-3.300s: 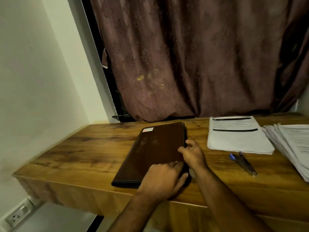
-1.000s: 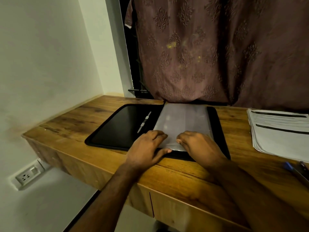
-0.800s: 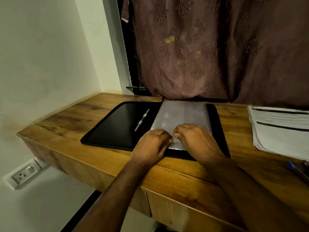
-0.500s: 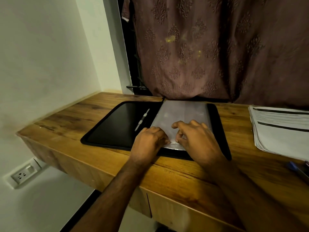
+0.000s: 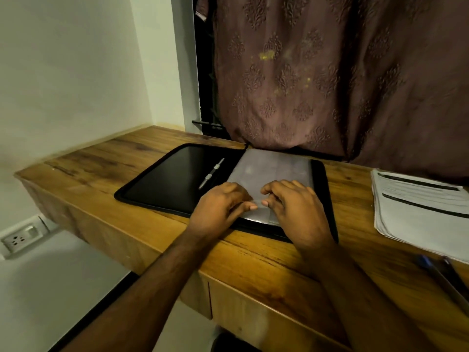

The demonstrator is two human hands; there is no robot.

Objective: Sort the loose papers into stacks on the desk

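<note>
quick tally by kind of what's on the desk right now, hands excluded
Folders: 1, black folder, lying open
Clear sleeves: 1 pack, clear sleeves, in the folder's right half; both hands rest on it
Paper stacks: 1, paper stack
Pens: 2, blue pen, dark pen, at the right edge
Total: 5

The scene is dim and warm-toned. The wall (image 5: 71, 72) at upper left is the brightest area, while the curtain (image 5: 330, 72) stays murky. Soft glare sits on the plastic sleeve (image 5: 274, 166) at centre. Wide-angle distortion bends the surface (image 5: 106, 158) edges; the pens (image 5: 446, 278) at lower right are blurred.
</note>
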